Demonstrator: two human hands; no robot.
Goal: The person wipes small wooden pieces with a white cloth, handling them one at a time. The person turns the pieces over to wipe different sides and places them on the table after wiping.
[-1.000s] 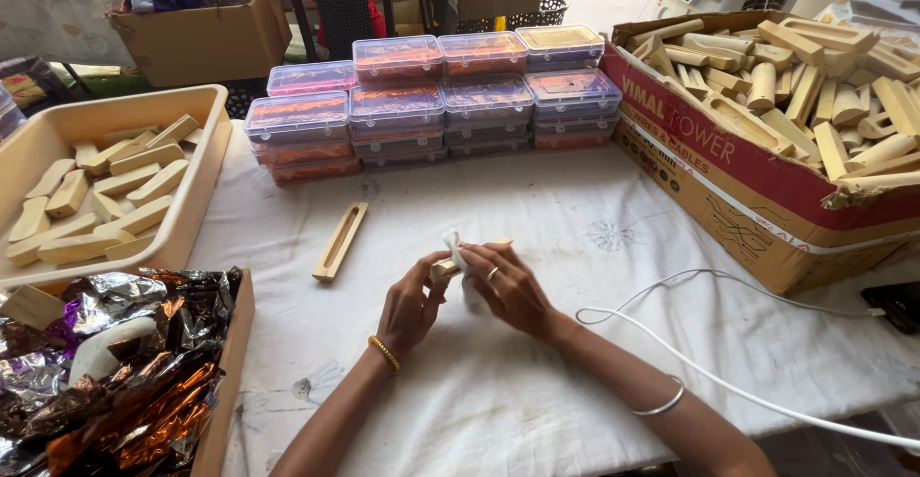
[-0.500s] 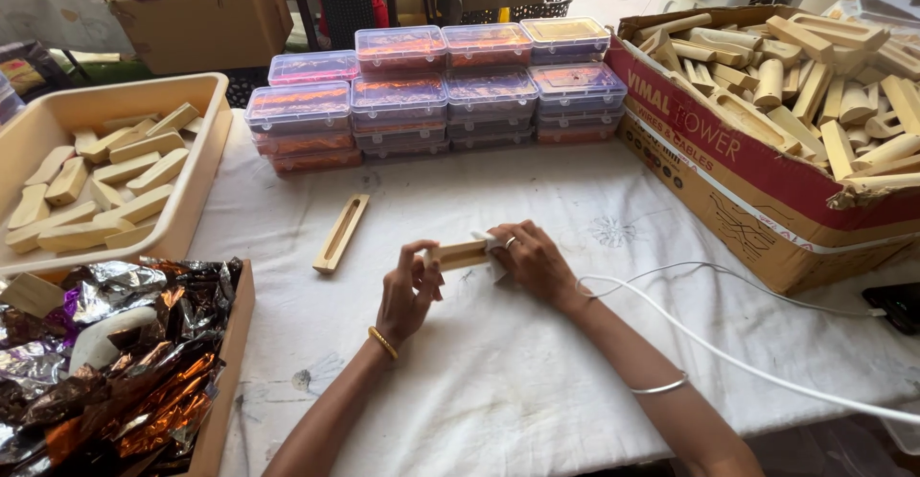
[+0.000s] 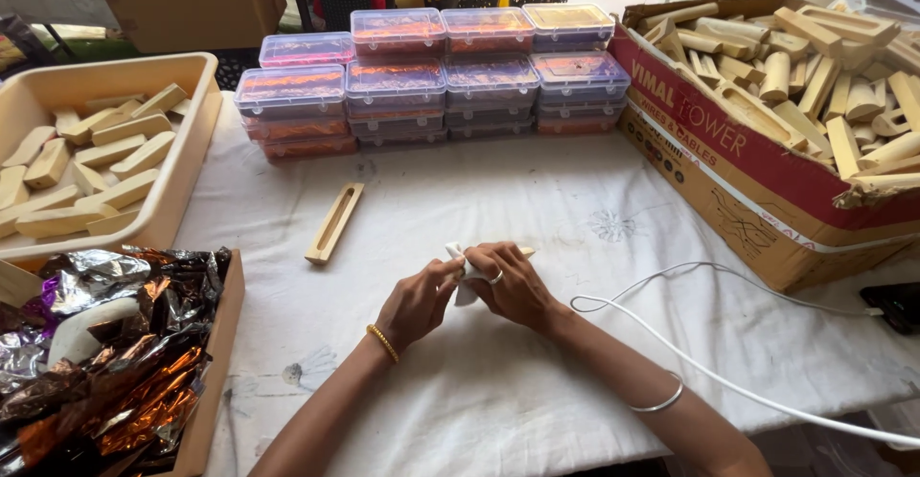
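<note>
Both hands are working together mid-counter rn: left hand (image 3: 417, 300) and right hand (image 3: 513, 281) are closing their grip around a small wooden block (image 3: 522, 251) w/ a bit of white cloth (image 3: 464, 290) bunched between the fingers, so prob the wiping/wrapping step, and the next move is calling for turning the block w/o letting the cloth slip. Vs half a sec ago the block is tucked deeper in, only its tip poking out right of the grip; the slotted wooden strip (image 3: 334, 222) is sitting up-left of the grip, same spot.
</note>
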